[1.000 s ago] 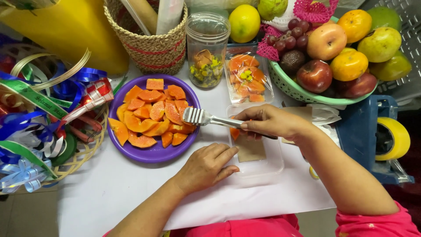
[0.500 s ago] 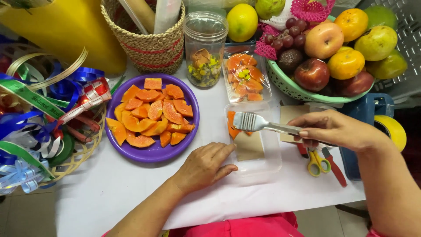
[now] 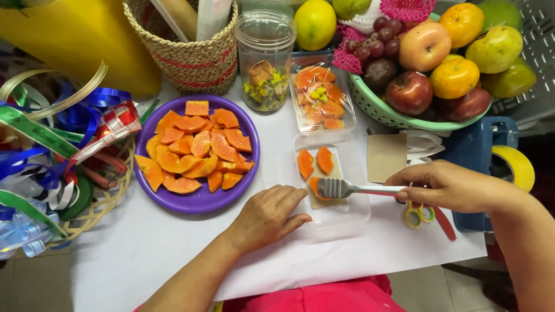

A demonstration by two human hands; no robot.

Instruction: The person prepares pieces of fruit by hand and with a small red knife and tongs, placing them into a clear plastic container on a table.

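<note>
Metal tongs (image 3: 347, 188) are gripped by the right hand (image 3: 448, 186), their tips closed on an orange papaya slice (image 3: 315, 188) that is largely hidden beneath them, inside a clear plastic tray (image 3: 352, 156). The left hand (image 3: 269, 215) is laid loosely curled, holding nothing, against the tray's near corner. Scissors (image 3: 421, 214) are partly covered by the right hand. A purple plate (image 3: 199, 202) of slices is seen nearby.

Two bare arms and a bit of pink cloth

The left hand (image 3: 267, 215) and right hand (image 3: 448, 186) wear no rings, gloves or sleeves. Bright pink clothing (image 3: 324, 297) shows at the bottom edge, near the person's lap.
</note>
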